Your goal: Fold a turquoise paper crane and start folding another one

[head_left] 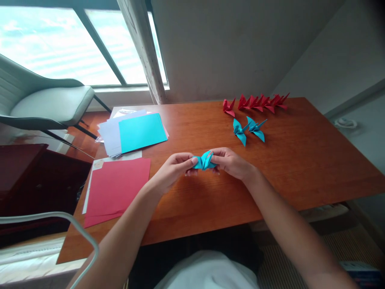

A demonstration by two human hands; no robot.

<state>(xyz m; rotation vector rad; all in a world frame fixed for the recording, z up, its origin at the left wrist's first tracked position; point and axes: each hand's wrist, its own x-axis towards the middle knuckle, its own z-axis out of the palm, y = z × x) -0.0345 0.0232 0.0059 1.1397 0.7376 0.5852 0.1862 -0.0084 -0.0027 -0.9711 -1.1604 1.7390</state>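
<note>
A small folded blue origami crane point(204, 161) is held above the middle of the wooden table between both hands. My left hand point(179, 165) pinches its left end, with the thumb on top. My right hand point(227, 160) grips the right end, the fingers partly hidden under the paper. Two finished blue paper cranes, one in front point(240, 131) and another just right of it point(256, 127), stand beyond my right hand. Behind them a row of several red paper cranes point(261, 103) runs along the far side, with a single red crane point(229, 106) at its left end.
Blue paper sheets point(142, 132) lie on a pile of pale sheets point(110, 134) at the table's point(192, 212) far left. Nearer me are red sheets point(117, 184). A chair point(54, 104) stands by the window. A white curved rail point(75, 222) crosses the lower left.
</note>
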